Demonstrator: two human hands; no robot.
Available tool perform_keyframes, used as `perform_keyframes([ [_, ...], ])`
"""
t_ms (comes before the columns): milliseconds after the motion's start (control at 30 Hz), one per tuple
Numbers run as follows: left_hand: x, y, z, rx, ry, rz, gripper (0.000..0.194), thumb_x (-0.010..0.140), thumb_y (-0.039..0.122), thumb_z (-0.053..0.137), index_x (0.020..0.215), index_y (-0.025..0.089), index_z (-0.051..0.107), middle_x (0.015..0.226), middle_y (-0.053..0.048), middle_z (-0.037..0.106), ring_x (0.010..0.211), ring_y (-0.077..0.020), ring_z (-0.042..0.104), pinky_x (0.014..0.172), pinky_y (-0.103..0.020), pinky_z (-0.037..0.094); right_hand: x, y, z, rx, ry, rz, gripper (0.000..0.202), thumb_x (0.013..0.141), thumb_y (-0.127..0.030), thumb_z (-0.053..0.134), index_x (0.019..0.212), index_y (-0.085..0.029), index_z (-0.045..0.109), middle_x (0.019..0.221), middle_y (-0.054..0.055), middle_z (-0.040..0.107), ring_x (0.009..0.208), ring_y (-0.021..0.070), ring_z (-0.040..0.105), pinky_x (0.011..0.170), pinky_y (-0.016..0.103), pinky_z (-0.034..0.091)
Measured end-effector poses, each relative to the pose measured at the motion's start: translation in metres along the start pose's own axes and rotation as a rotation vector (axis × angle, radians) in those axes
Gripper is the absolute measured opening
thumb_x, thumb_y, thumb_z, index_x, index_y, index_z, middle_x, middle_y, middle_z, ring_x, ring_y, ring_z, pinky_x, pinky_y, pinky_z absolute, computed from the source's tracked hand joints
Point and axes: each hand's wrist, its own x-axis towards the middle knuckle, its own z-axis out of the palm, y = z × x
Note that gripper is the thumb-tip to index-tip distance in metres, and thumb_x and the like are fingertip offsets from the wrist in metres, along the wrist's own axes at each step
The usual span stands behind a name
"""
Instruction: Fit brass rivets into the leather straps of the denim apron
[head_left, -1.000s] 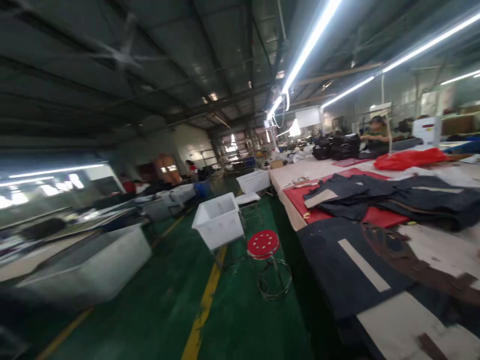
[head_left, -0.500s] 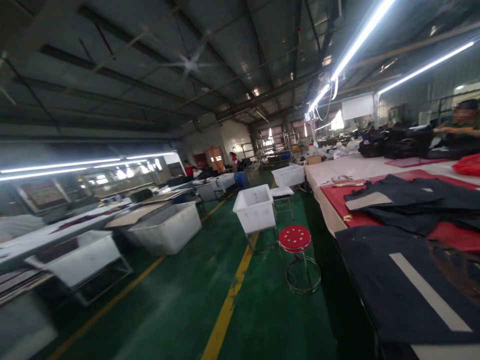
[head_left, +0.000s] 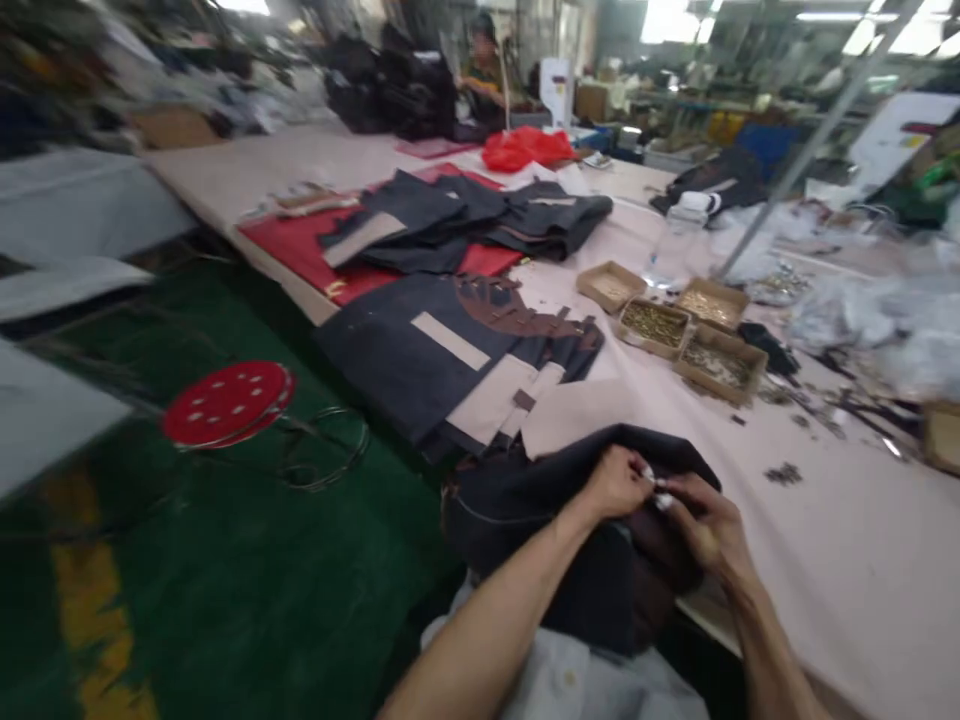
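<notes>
My left hand [head_left: 616,482] and my right hand [head_left: 703,520] meet over a dark denim garment [head_left: 525,500] bunched at the near edge of the long pale table [head_left: 825,530]. The fingertips of both hands pinch a small pale item between them; the blur hides what it is. The garment hangs over the table edge toward my lap. Just beyond it lies a flat dark denim piece [head_left: 420,350] with pale strips and brown trim.
Three shallow cardboard trays [head_left: 679,330] of small metal parts sit past my hands. A clear bottle [head_left: 675,245] stands behind them. More dark garments [head_left: 480,220] lie on a red mat. A red stool [head_left: 225,402] stands on the green floor at left. A person sits at the far end.
The view has swung from the hall, aisle and ceiling down and right onto the table. Both my hands and the bunched denim have come into view.
</notes>
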Motion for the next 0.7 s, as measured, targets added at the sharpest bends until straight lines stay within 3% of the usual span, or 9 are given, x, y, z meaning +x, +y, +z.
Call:
perform_keyframes([
  [67,0.007,-0.003,0.017,-0.003,-0.088,0.011,0.012,0.074,0.014,0.067,0.085,0.009,0.068,0.071,-0.006,0.07,0.066,-0.0171,0.067,0.056,-0.023,0.049,-0.008,0.012,-0.015,0.045,0.005,0.067,0.027,0.09,-0.048,0.067,0.095,-0.022,0.074,0.103,0.009,0.066,0.086,0.0226,0.066,0.056,0.03,0.058],
  [133,0.005,-0.002,0.016,-0.018,-0.117,0.018,0.016,0.071,0.011,0.062,0.085,0.008,0.068,0.072,-0.008,0.072,0.067,-0.0192,0.07,0.055,-0.022,0.049,-0.005,0.015,-0.015,0.114,0.006,0.122,0.027,0.088,-0.047,0.069,0.094,-0.021,0.074,0.107,0.01,0.064,0.08,0.0217,0.065,0.05,0.029,0.057],
  [367,0.006,-0.005,0.005,-0.02,-0.133,0.018,0.018,0.07,0.014,0.06,0.086,0.009,0.067,0.074,-0.011,0.073,0.071,-0.0228,0.072,0.055,-0.023,0.052,0.009,0.017,-0.01,0.217,-0.044,0.246,0.028,0.076,-0.046,0.078,0.083,-0.019,0.076,0.109,0.011,0.066,0.076,0.0216,0.065,0.054,0.032,0.06],
  [533,0.01,-0.009,0.006,0.012,-0.155,0.055,0.021,0.069,0.01,0.058,0.088,0.008,0.068,0.075,-0.011,0.073,0.07,-0.0209,0.072,0.054,-0.022,0.051,0.012,0.026,-0.01,0.114,-0.006,0.292,0.029,0.069,-0.045,0.08,0.069,-0.016,0.075,0.101,0.013,0.07,0.084,0.026,0.068,0.059,0.03,0.058],
  [700,0.014,-0.011,0.002,0.009,-0.179,0.084,0.023,0.066,0.005,0.057,0.085,0.009,0.067,0.078,-0.009,0.073,0.071,-0.0197,0.071,0.059,-0.022,0.053,0.017,0.018,-0.004,0.006,0.053,0.303,0.026,0.07,-0.04,0.075,0.067,-0.015,0.071,0.1,0.014,0.072,0.078,0.024,0.069,0.057,0.028,0.055],
])
